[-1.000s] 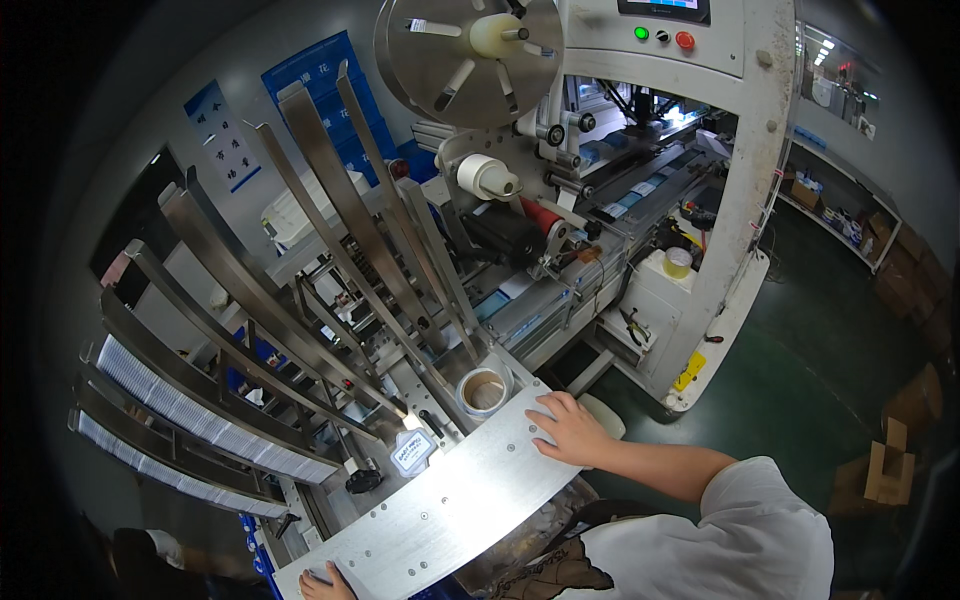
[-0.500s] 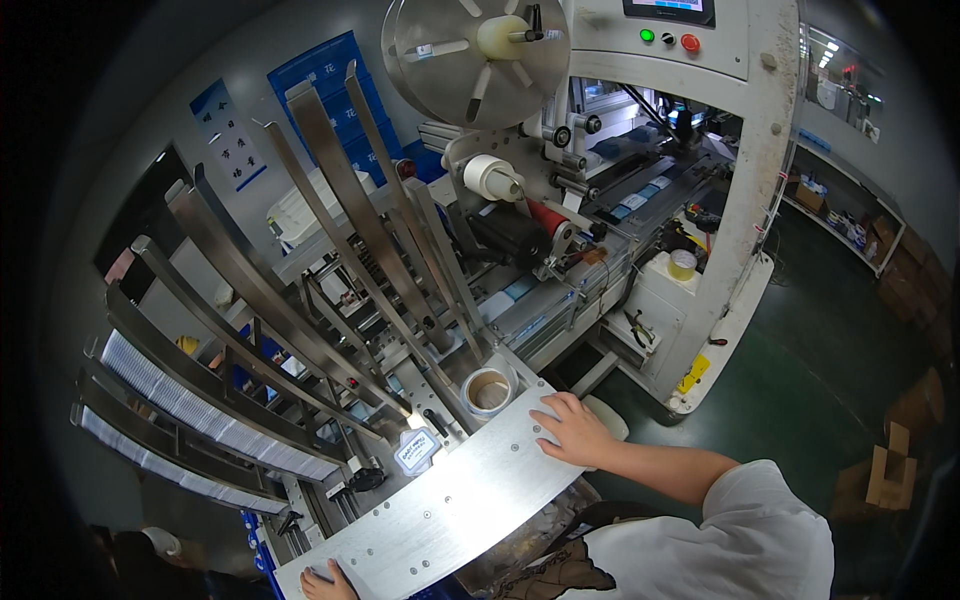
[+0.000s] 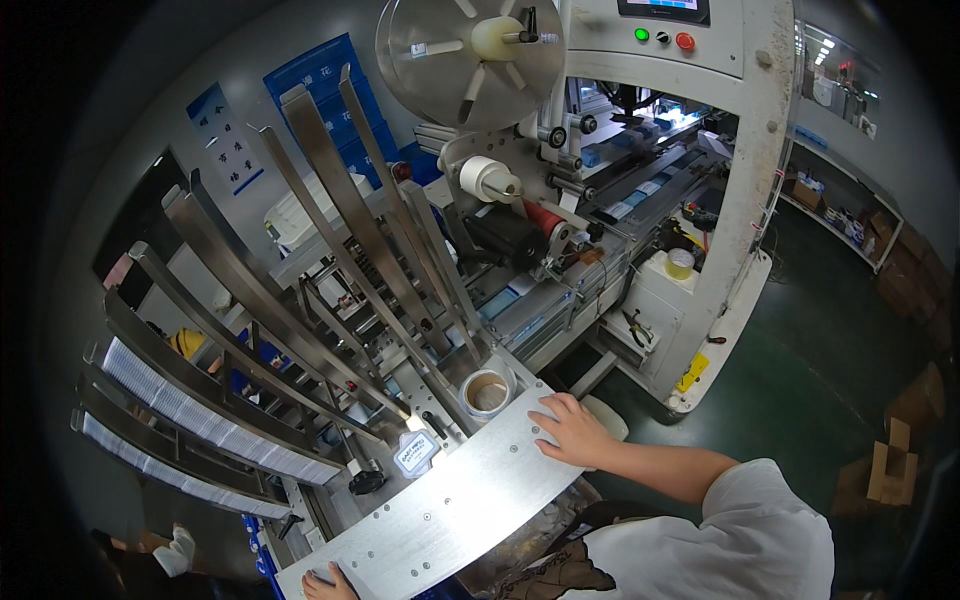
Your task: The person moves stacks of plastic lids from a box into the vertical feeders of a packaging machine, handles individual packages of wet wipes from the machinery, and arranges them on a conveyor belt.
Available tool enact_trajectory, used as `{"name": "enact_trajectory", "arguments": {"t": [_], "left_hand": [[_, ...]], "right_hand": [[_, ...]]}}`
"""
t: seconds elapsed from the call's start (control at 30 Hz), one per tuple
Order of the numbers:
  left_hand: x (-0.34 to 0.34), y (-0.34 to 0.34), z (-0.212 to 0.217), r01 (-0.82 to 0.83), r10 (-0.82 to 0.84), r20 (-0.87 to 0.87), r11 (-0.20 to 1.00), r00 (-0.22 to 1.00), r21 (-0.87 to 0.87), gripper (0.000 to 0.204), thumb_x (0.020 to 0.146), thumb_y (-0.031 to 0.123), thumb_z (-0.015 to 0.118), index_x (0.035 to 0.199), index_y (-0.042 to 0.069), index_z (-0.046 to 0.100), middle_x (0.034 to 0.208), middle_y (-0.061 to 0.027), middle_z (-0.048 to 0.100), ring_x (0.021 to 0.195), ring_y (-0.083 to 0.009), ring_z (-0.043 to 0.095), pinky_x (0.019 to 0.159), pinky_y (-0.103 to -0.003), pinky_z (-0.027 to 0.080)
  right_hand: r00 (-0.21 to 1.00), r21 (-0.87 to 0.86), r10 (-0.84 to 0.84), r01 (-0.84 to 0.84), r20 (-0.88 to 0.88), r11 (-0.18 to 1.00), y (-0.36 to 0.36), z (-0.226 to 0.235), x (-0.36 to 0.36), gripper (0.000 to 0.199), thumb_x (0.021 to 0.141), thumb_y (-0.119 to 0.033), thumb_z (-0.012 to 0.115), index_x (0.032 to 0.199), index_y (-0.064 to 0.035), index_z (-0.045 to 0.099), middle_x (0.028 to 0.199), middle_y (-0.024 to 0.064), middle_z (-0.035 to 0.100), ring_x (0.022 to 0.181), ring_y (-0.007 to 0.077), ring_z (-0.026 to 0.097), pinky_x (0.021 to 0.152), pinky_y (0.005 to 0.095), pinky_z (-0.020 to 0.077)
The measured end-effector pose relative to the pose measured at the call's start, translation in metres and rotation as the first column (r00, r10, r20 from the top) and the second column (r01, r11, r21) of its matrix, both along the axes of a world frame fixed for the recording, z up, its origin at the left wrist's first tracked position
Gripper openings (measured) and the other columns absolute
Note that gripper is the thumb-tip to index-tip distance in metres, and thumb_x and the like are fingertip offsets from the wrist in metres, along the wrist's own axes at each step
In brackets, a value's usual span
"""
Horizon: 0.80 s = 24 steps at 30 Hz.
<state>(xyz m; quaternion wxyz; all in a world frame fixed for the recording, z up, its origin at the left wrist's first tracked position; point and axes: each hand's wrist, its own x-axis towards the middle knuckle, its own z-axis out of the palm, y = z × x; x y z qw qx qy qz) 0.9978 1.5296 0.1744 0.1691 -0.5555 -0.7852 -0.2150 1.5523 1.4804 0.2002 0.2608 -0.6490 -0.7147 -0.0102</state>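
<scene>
My right hand [image 3: 575, 430] lies on the right end of a long brushed-metal plate [image 3: 470, 505], its fingers spread and holding nothing. At the plate's near left end rests my left hand [image 3: 330, 584], partly cut off by the picture's lower edge, with its visible fingers apart. Just beyond the plate, between my hands, lie a white-and-blue label-shaped card [image 3: 415, 453] and a roll of tape [image 3: 487, 393]. A black knob [image 3: 367, 481] sits left of the card.
Tall curved metal guides [image 3: 235, 270] rise at the left; stacks of white cards [image 3: 190, 405] fill the outer ones. Ahead stands a machine with a large reel [image 3: 475, 60], a conveyor [image 3: 645, 190] and a control panel [image 3: 665, 40]. Open cardboard boxes [image 3: 890, 470] stand at right.
Both my hands stay in place. Inside the machine, the dark mechanism above the conveyor has shifted left and blue packs show there. At lower left, another person's leg and white shoe have come into view.
</scene>
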Motion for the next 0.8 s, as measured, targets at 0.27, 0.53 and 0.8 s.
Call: {"name": "enact_trajectory", "arguments": {"t": [0.27, 0.53, 0.8], "left_hand": [[-0.002, 0.0, -0.001, -0.003, 0.003, 0.001, 1.0, 1.0, -0.013, 0.063, 0.084, 0.048, 0.062, 0.119, -0.003, 0.05, 0.121, -0.0194, 0.051, 0.114, -0.0376, 0.044, 0.098, -0.047, 0.034], [0.0, 0.0, 0.0, -0.018, 0.018, 0.006, 1.0, 1.0, -0.021, 0.063, 0.083, 0.048, 0.062, 0.119, -0.002, 0.05, 0.122, -0.0195, 0.05, 0.115, -0.0374, 0.043, 0.099, -0.047, 0.033], [0.015, -0.004, 0.011, 0.058, -0.058, -0.1, 0.998, 0.993, -0.007, 0.063, 0.082, 0.058, 0.059, 0.105, 0.0, 0.056, 0.099, -0.0191, 0.057, 0.096, -0.0378, 0.052, 0.084, -0.049, 0.041]], "right_hand": [[1.0, 0.037, 0.005, -0.005, -0.007, 0.999, 0.0, 0.002, -0.001, 0.046, 0.081, -0.029, 0.064, 0.119, -0.0044, 0.056, 0.124, 0.0166, 0.044, 0.12, 0.0337, 0.037, 0.094, 0.0443, 0.0418], [1.0, 0.051, 0.006, -0.006, -0.006, 0.999, -0.001, 0.002, -0.001, 0.046, 0.08, -0.029, 0.064, 0.118, -0.0041, 0.057, 0.123, 0.0168, 0.045, 0.12, 0.0338, 0.038, 0.093, 0.0437, 0.0426], [1.0, 0.055, 0.002, -0.002, -0.014, 0.998, -0.001, 0.002, -0.001, 0.045, 0.079, -0.029, 0.065, 0.117, -0.0043, 0.057, 0.123, 0.0153, 0.046, 0.119, 0.0338, 0.039, 0.094, 0.0433, 0.0423]]}}
